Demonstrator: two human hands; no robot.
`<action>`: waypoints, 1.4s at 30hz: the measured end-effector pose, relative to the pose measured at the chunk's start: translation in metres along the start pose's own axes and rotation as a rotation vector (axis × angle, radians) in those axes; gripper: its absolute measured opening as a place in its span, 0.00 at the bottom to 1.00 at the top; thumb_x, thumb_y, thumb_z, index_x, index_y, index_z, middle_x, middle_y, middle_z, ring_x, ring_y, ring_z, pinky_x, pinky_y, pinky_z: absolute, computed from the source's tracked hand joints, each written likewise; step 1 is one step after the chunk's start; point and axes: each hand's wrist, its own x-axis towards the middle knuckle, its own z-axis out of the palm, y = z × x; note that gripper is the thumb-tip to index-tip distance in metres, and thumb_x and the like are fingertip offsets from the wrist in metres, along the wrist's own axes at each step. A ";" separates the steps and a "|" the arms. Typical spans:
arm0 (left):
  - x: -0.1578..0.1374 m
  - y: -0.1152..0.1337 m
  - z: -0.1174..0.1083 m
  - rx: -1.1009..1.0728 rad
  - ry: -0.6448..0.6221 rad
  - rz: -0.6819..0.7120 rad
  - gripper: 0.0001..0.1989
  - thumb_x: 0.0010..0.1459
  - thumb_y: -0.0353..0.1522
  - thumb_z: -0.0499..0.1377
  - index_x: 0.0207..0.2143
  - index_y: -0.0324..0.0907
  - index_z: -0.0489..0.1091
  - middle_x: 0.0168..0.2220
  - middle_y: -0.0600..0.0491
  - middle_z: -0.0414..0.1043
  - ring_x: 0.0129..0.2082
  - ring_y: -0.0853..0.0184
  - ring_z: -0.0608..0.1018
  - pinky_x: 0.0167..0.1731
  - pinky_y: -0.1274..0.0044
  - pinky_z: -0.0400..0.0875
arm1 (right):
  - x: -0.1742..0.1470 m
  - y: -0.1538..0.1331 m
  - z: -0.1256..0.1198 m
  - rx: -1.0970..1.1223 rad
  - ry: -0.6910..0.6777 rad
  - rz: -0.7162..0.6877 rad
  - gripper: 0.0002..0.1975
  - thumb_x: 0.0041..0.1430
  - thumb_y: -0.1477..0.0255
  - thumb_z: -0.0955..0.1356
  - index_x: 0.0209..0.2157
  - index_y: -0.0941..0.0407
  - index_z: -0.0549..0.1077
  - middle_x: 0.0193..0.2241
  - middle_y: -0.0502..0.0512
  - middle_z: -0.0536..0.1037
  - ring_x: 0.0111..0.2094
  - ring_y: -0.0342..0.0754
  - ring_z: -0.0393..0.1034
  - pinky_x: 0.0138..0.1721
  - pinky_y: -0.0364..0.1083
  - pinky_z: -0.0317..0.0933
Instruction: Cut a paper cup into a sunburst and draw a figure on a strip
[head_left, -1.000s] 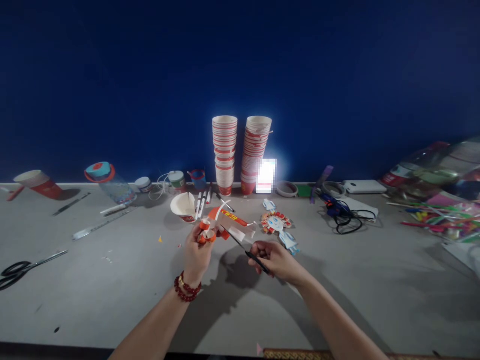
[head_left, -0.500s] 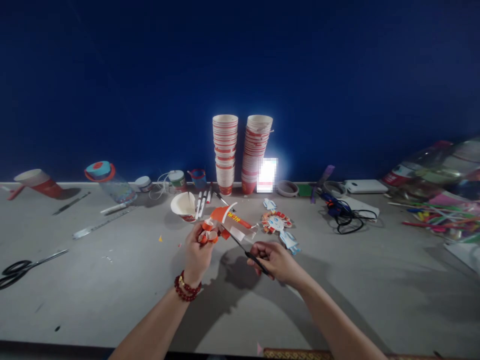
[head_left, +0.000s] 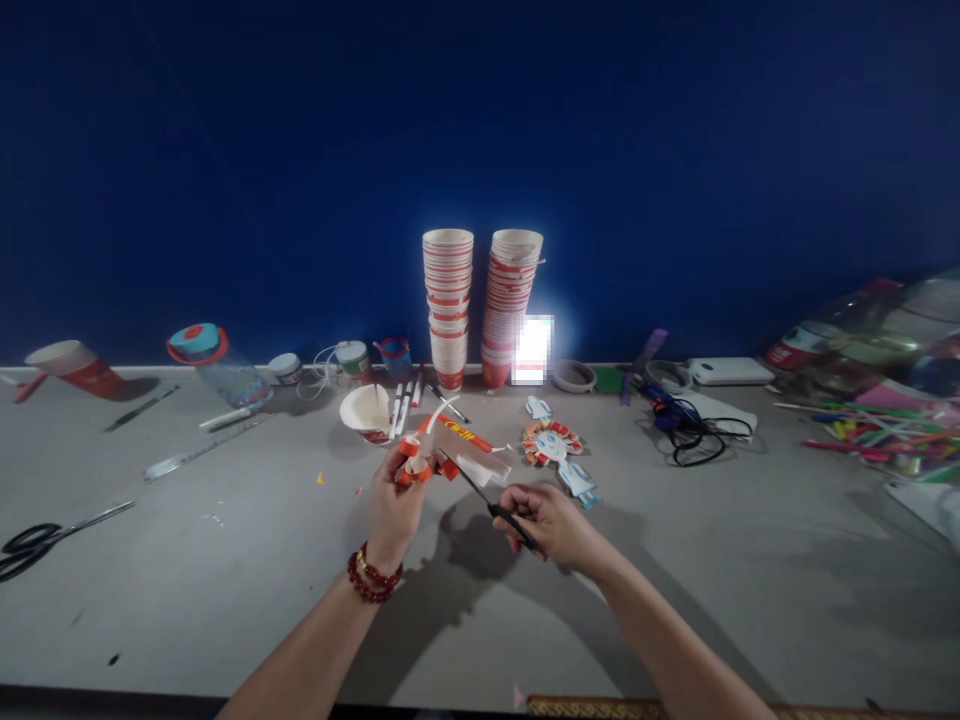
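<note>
Orange cut paper (head_left: 459,434) with curled strips sits above the table (head_left: 262,570), grasped in our left hand (head_left: 396,508); next, we see black scissors (head_left: 511,524), blades at the paper, handles gripped by our right hand (head_left: 553,525); farther right lies a round paper face (head_left: 553,447).

At left are a bottle (head_left: 232,374) and a clear ruler (head_left: 180,458), near the blue wall (head_left: 480,120) a tape roll (head_left: 574,385), and farther right a black cable (head_left: 694,440).
</note>
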 end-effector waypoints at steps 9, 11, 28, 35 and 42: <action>0.000 0.001 0.002 -0.091 -0.013 0.000 0.14 0.51 0.34 0.67 0.41 0.39 0.74 0.32 0.52 0.78 0.31 0.69 0.79 0.36 0.79 0.74 | -0.002 -0.006 0.002 0.004 -0.003 -0.011 0.22 0.51 0.54 0.72 0.23 0.55 0.63 0.15 0.44 0.72 0.12 0.35 0.52 0.13 0.38 0.45; 0.000 0.000 0.002 -0.124 -0.015 -0.017 0.15 0.51 0.35 0.67 0.40 0.39 0.73 0.32 0.52 0.78 0.31 0.68 0.80 0.37 0.78 0.74 | -0.002 -0.006 0.002 0.004 0.000 -0.014 0.22 0.51 0.54 0.72 0.23 0.55 0.63 0.15 0.44 0.72 0.12 0.35 0.52 0.13 0.38 0.45; 0.001 0.003 0.000 -0.137 0.003 -0.013 0.14 0.48 0.34 0.69 0.36 0.39 0.74 0.33 0.52 0.78 0.32 0.68 0.80 0.37 0.78 0.74 | -0.005 -0.011 0.003 -0.095 0.059 -0.090 0.21 0.53 0.54 0.71 0.22 0.54 0.64 0.14 0.45 0.68 0.14 0.38 0.54 0.17 0.40 0.46; 0.002 0.005 0.002 -0.199 -0.015 -0.014 0.15 0.48 0.35 0.69 0.38 0.39 0.74 0.31 0.52 0.77 0.31 0.68 0.79 0.37 0.75 0.75 | -0.002 -0.007 0.004 -0.080 0.071 -0.103 0.21 0.51 0.54 0.72 0.22 0.54 0.63 0.14 0.44 0.65 0.17 0.39 0.56 0.20 0.41 0.50; 0.004 0.010 0.007 -0.403 0.030 -0.119 0.18 0.40 0.36 0.73 0.34 0.41 0.74 0.29 0.55 0.78 0.29 0.67 0.79 0.36 0.74 0.75 | 0.003 0.004 0.007 -0.182 0.073 -0.157 0.17 0.54 0.58 0.71 0.25 0.54 0.65 0.18 0.45 0.67 0.21 0.41 0.61 0.22 0.40 0.53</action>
